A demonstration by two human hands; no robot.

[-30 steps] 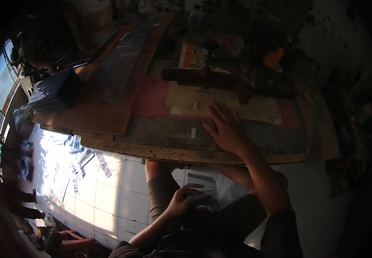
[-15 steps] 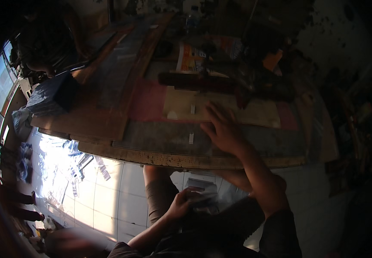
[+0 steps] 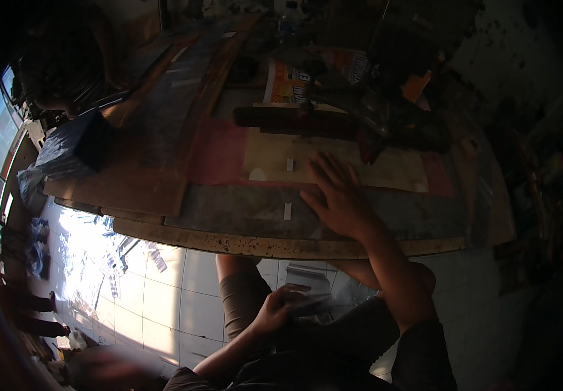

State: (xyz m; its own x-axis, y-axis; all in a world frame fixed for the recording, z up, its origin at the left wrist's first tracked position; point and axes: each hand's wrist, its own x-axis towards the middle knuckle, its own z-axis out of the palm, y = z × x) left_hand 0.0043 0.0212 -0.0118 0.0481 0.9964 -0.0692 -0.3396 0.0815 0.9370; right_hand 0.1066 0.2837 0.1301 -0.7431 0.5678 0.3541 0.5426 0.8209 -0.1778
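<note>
My right hand lies with fingers spread on a pale yellow sheet, which rests over a pink sheet on the table. Beside its fingertips is a small white strip on the yellow sheet. A second white strip lies nearer me, on the grey tabletop. Down by my lap, my left hand is closed at a flat greyish thing, too dim and blurred to name. Past my right fingertips, a dark bar belonging to a dark machine crosses the yellow sheet's far edge.
A dark blue wrapped block sits at the table's left. Printed orange paper and a clear bottle are farther back. Another person is at far left. Scraps litter the sunlit tiled floor. A blurred shape fills the lower left.
The view has shifted slightly. My right hand stays on the yellow sheet, and my left hand remains by my lap with only slight movement.
</note>
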